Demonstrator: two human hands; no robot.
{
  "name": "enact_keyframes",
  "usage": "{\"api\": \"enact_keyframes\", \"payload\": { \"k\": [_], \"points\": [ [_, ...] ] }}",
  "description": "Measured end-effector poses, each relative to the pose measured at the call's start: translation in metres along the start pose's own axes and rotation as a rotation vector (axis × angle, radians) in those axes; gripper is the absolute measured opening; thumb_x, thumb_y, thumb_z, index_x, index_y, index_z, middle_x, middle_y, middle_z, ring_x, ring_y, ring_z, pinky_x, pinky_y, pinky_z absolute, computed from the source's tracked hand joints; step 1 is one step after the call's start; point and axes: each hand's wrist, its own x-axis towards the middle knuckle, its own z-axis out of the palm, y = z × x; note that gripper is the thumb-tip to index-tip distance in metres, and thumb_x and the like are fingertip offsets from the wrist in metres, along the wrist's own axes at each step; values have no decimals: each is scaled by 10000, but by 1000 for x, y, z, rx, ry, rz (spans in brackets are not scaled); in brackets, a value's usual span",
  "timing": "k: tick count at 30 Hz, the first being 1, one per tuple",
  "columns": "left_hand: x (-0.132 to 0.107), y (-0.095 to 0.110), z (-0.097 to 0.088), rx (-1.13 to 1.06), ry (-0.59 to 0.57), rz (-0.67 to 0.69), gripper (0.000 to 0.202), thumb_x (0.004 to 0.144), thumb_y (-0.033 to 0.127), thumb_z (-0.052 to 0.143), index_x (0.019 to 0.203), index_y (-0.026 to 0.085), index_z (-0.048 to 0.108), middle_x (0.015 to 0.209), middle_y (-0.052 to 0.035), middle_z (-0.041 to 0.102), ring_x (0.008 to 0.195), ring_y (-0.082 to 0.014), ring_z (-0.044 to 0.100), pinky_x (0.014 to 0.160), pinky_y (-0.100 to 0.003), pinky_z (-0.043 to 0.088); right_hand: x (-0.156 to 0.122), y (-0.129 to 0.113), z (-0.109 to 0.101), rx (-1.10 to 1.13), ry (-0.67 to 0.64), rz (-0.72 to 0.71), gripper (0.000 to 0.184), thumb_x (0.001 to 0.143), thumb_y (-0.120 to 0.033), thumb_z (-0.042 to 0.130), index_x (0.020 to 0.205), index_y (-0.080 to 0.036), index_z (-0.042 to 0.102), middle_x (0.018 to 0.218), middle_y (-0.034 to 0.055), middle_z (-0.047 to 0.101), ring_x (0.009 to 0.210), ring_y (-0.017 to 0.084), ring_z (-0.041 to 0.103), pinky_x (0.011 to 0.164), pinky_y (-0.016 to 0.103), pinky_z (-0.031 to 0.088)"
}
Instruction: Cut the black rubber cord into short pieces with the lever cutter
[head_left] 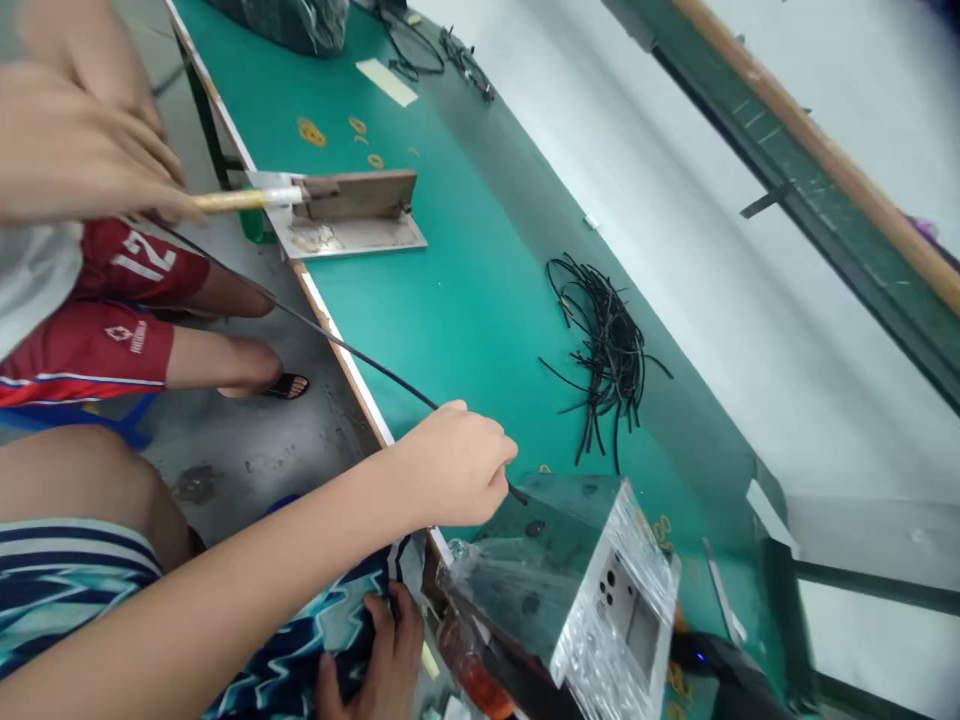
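My left hand point(450, 465) is closed in a pinch on a thin black cable point(352, 352), just above the near edge of the green table point(465, 290). The cable's tip pokes out beyond my fingers toward a plastic-wrapped machine point(600, 600). The cable runs up left to another person's blurred hand point(82, 150), which is on the wooden handle point(232, 200) of a lever cutter point(352, 210). My right hand point(379, 650) lies low on patterned cloth in my lap, fingers stretched out, holding nothing.
A loose pile of cut black cable pieces point(607, 350) lies mid-table. Yellow rings point(311, 130), a white strip point(386, 80) and a dark bag point(300, 20) sit at the far end. A seated person in red shorts point(90, 345) is beside the table.
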Motion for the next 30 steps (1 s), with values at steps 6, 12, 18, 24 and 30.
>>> {"api": "enact_keyframes", "payload": {
  "k": [6,12,18,24,30],
  "points": [
    [-4,5,10,-144,4,17,184,809,193,454,647,179,539,655,-8,565,617,-136,488,692,-347,316,-1,-7,-9,17,-85,86,539,778,-457,558,1243,-193,492,1352,176,428,1238,329,452,900,497,499],
    [-1,5,19,-134,-23,11,184,827,218,446,675,193,546,678,-17,562,666,-158,504,729,-366,312,1,-6,-8,81,-132,116,609,746,-491,597,1273,-214,465,1337,182,446,1215,360,469,886,564,490],
    [5,8,12,-163,-67,31,173,821,204,457,659,195,518,684,-4,568,661,-146,499,718,-360,311,6,-7,-10,111,-149,128,628,713,-436,654,1275,-220,473,1351,179,438,1209,364,472,908,575,477],
    [9,7,9,-90,-108,42,174,837,203,463,679,188,533,707,-5,584,681,-148,514,700,-353,299,37,-24,-33,503,-82,229,399,823,-348,562,1212,-269,523,1322,118,488,1203,280,491,951,494,462],
    [12,13,6,130,-157,104,207,889,209,418,735,177,554,750,-39,618,726,-187,564,693,-361,303,122,-65,-61,1515,237,780,305,936,-440,343,945,-238,571,724,-11,499,648,134,500,644,302,494]
  ]
}}
